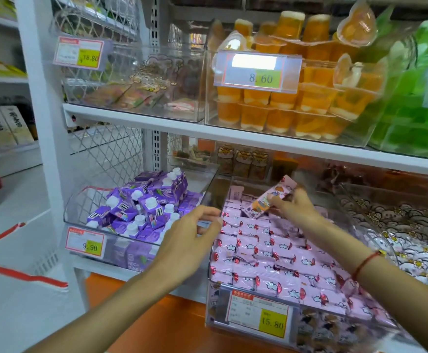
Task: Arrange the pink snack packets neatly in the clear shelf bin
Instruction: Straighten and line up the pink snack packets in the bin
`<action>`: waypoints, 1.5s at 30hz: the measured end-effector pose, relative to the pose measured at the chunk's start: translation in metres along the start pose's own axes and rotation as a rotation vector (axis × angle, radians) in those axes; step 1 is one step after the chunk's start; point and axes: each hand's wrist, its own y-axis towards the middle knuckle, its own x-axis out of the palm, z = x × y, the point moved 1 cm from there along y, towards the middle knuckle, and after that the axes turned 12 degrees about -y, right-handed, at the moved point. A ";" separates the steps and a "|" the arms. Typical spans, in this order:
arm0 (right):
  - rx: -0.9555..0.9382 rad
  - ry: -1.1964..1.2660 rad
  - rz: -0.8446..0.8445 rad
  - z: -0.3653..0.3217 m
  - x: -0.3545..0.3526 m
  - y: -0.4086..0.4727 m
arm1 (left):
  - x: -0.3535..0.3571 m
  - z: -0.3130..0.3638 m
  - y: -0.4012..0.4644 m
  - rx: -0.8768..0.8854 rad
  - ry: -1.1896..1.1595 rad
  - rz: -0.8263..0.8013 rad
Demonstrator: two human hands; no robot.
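Observation:
A clear shelf bin (214, 253) on the lower shelf holds several pink snack packets (279, 261) lying in rough rows. My right hand (293, 207) pinches one pink packet (271, 198) with a cartoon figure on it, tilted, above the back of the pile. My left hand (190, 238) hovers at the bin's left wall with relaxed, slightly bent fingers, holding nothing. A price tag reading 15.80 (259, 314) hangs on the bin's front.
Left of it a clear bin with purple drink cartons (144, 207) and a 9.90 tag. To the right, a bin of white patterned packets (417, 240). The shelf above (233, 136) carries orange jelly cups (284, 108) and green packs, overhanging the bins.

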 end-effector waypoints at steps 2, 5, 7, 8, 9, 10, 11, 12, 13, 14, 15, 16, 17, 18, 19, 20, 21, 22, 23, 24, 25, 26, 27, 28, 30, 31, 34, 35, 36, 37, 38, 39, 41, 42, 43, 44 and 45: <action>-0.096 -0.025 -0.082 -0.004 -0.006 -0.001 | -0.001 -0.001 0.000 -0.010 -0.002 -0.003; -0.341 -0.387 -0.165 -0.018 0.005 -0.005 | -0.001 -0.001 0.001 -0.014 -0.018 -0.006; -0.483 -0.770 -0.156 -0.021 0.019 -0.006 | -0.001 0.000 0.000 -0.018 -0.023 -0.010; -0.501 -0.872 -0.177 -0.021 0.023 -0.007 | -0.001 0.001 0.000 -0.020 -0.028 -0.012; -0.501 -0.913 -0.210 -0.020 0.024 -0.007 | -0.001 0.001 0.000 -0.021 -0.033 -0.013; -0.493 -0.929 -0.251 -0.017 0.023 -0.008 | -0.001 0.001 -0.001 -0.023 -0.039 -0.014; -0.486 -0.925 -0.291 -0.015 0.020 -0.007 | -0.001 0.001 -0.001 -0.022 -0.044 -0.015; -0.472 -0.899 -0.319 -0.014 0.016 -0.010 | -0.002 0.000 -0.001 -0.019 -0.047 -0.015; -0.468 -0.856 -0.325 -0.012 0.012 -0.011 | -0.002 0.000 0.000 -0.016 -0.050 -0.015; -0.469 -0.813 -0.278 -0.009 0.009 -0.013 | -0.002 0.000 0.000 -0.014 -0.052 -0.015; -0.475 -0.777 -0.204 -0.006 0.009 -0.016 | -0.001 0.000 0.000 -0.010 -0.054 -0.014; -0.485 -0.766 -0.152 -0.003 0.009 -0.019 | -0.001 0.000 0.000 -0.007 -0.055 -0.007; -0.499 -0.781 -0.143 0.001 0.012 -0.022 | 0.001 0.001 0.000 -0.003 -0.051 0.005; -0.499 -0.823 -0.176 0.004 0.017 -0.025 | 0.001 0.002 -0.001 -0.002 -0.037 0.017; -0.485 -0.868 -0.214 0.007 0.020 -0.027 | 0.002 0.003 -0.001 -0.001 -0.013 0.025; -0.460 -0.891 -0.251 0.008 0.021 -0.027 | 0.002 0.005 -0.002 0.002 0.018 0.025; -0.438 -0.896 -0.285 0.006 0.021 -0.027 | 0.001 0.006 -0.002 0.008 0.052 0.022; -0.431 -0.893 -0.313 0.003 0.019 -0.026 | -0.001 0.007 -0.002 0.012 0.090 0.016; -0.433 -0.892 -0.342 0.001 0.016 -0.025 | -0.002 0.008 -0.002 0.011 0.129 0.009; -0.438 -0.888 -0.367 0.000 0.012 -0.024 | -0.003 0.009 -0.002 0.008 0.162 0.005; -0.435 -0.869 -0.377 0.000 0.007 -0.025 | -0.005 0.011 -0.002 0.011 0.191 0.003; -0.425 -0.841 -0.367 0.002 0.001 -0.028 | -0.006 0.012 -0.003 0.028 0.224 0.006; -0.411 -0.827 -0.337 0.006 -0.005 -0.032 | -0.007 0.015 -0.003 0.072 0.264 0.017; -0.405 -0.838 -0.292 0.011 -0.011 -0.037 | -0.007 0.018 -0.001 0.144 0.299 0.030; -0.403 -0.909 -0.215 0.021 -0.021 -0.048 | -0.001 0.030 0.008 0.304 0.304 0.036; -0.393 -0.925 -0.208 0.025 -0.022 -0.052 | 0.005 0.038 0.015 0.345 0.289 0.014; -0.359 -0.916 -0.217 0.030 -0.019 -0.062 | 0.033 0.048 0.049 0.314 0.338 -0.181; -0.357 -0.915 -0.207 0.030 -0.019 -0.063 | 0.044 0.046 0.062 0.282 0.402 -0.257; -0.362 -0.913 -0.199 0.029 -0.019 -0.063 | 0.053 0.043 0.073 0.240 0.476 -0.315; -0.364 -0.908 -0.196 0.028 -0.018 -0.064 | 0.060 0.038 0.083 0.196 0.548 -0.358; -0.365 -0.901 -0.193 0.028 -0.018 -0.065 | 0.065 0.034 0.091 0.163 0.617 -0.392; -0.366 -0.895 -0.192 0.028 -0.019 -0.065 | 0.070 0.029 0.099 0.145 0.686 -0.423; -0.364 -0.890 -0.189 0.028 -0.020 -0.064 | 0.073 0.025 0.107 0.135 0.793 -0.476; -0.365 -0.891 -0.187 0.028 -0.020 -0.064 | 0.073 0.024 0.110 0.130 0.805 -0.495; -0.366 -0.891 -0.186 0.028 -0.020 -0.063 | 0.073 0.024 0.112 0.126 0.795 -0.505; -0.364 -0.889 -0.186 0.028 -0.020 -0.062 | 0.073 0.024 0.113 0.123 0.782 -0.508; -0.363 -0.886 -0.187 0.028 -0.020 -0.062 | 0.073 0.025 0.113 0.125 0.776 -0.502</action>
